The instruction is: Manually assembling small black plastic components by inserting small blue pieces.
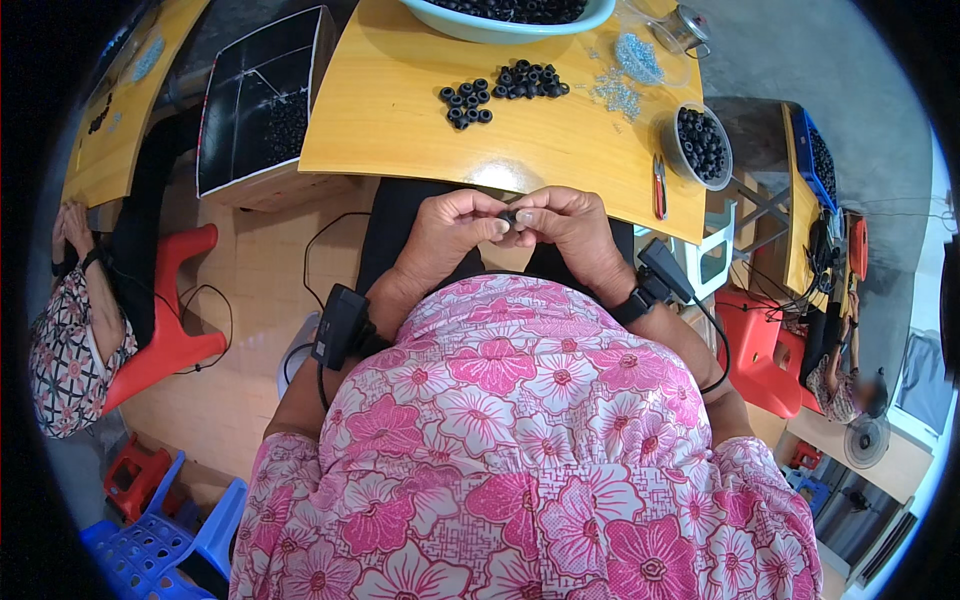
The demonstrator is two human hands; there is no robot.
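Observation:
Just off the table's near edge, my two hands meet in front of my body. My left hand (455,228) pinches a small black rounded part (509,215) from one side. From the other side, my right hand (572,228) grips the same part between thumb and fingers. Fingertips cover most of it. On the yellow table (400,150) ahead lie a loose cluster of black ring-like parts (466,104) and a second cluster (530,80) beside it. Small clear pieces (615,95) are scattered farther right.
A pale blue basin (510,25) of black parts stands at the back. To the right are a clear tub (703,147) of black parts and red-handled snips (660,187). A black-lined box (262,105) sits left of the table. Other people (80,320) sit at both sides.

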